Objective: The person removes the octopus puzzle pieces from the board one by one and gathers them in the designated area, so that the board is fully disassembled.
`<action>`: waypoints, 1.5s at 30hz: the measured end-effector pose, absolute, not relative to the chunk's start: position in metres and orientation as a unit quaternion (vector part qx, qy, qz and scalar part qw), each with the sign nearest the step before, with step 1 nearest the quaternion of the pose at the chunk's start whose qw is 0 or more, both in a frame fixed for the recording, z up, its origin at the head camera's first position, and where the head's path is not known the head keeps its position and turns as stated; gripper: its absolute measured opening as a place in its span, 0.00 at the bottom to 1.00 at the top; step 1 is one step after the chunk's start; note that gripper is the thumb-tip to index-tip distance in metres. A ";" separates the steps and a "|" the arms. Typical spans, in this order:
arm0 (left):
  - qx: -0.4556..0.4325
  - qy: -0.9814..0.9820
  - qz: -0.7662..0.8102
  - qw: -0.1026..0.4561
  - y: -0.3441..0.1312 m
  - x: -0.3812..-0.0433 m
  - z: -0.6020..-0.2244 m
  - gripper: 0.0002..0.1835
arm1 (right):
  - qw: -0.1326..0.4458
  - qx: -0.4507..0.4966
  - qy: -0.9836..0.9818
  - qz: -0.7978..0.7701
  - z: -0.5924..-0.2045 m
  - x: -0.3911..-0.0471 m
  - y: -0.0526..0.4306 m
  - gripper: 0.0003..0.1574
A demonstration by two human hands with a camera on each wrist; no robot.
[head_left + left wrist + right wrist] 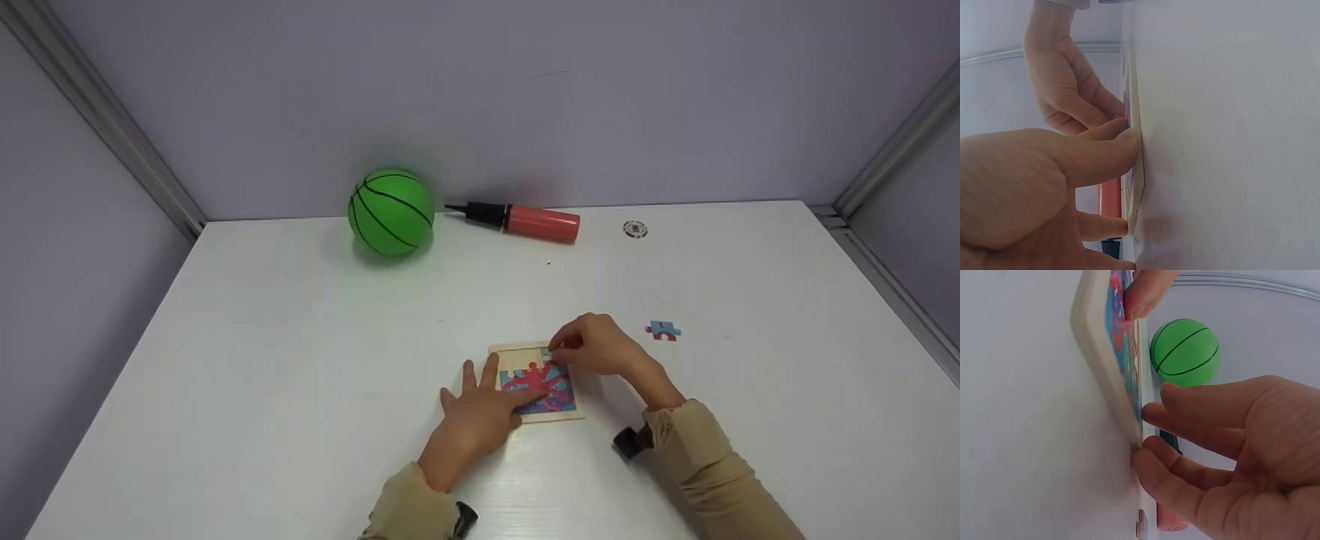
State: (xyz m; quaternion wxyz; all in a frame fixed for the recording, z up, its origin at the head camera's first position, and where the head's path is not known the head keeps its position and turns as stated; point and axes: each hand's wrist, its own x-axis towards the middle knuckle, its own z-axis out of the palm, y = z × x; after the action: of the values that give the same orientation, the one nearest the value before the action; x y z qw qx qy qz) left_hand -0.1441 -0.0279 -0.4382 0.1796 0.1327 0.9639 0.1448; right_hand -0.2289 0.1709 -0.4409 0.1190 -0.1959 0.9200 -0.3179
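A small wooden jigsaw board [538, 420] with a pink and blue picture lies on the table. Bare wood shows along the upper left of its recess, and a small blue puzzle piece [546, 351] sits in the upper right corner. My left hand [480, 421] is spread over the board's left side, index finger on the picture, thumb [1126, 146] at the near edge. At the upper right corner, my right hand [596, 346] touches the board with bent fingertips beside that blue piece. In the right wrist view its thumb [1185, 395] stands off the board's surface.
A loose blue and pink puzzle piece [664, 330] lies right of the board. Along the back wall are a green ball [391, 212], a red and black hand pump [541, 223] and a round chip [635, 229]. Side walls flank the white table [300, 337].
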 end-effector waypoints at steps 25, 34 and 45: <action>0.137 0.966 0.127 0.179 -0.028 -0.145 -0.438 0.26 | 0.115 -0.212 0.892 -0.383 -0.442 -0.227 0.169 0.06; 0.131 0.962 0.145 0.191 -0.028 -0.146 -0.442 0.27 | 0.120 -0.193 0.853 -0.471 -0.439 -0.228 0.172 0.06; 0.127 0.962 0.151 0.187 -0.029 -0.146 -0.440 0.26 | 0.125 -0.162 0.806 -0.556 -0.433 -0.230 0.197 0.10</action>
State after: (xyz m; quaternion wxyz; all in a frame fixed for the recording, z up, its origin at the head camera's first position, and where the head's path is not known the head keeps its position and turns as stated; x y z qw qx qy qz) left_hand -0.1464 -0.0285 -0.4404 0.1867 0.1273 0.9624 0.1506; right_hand -0.2302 0.1970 -0.4334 0.1253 -0.1618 0.8057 -0.5559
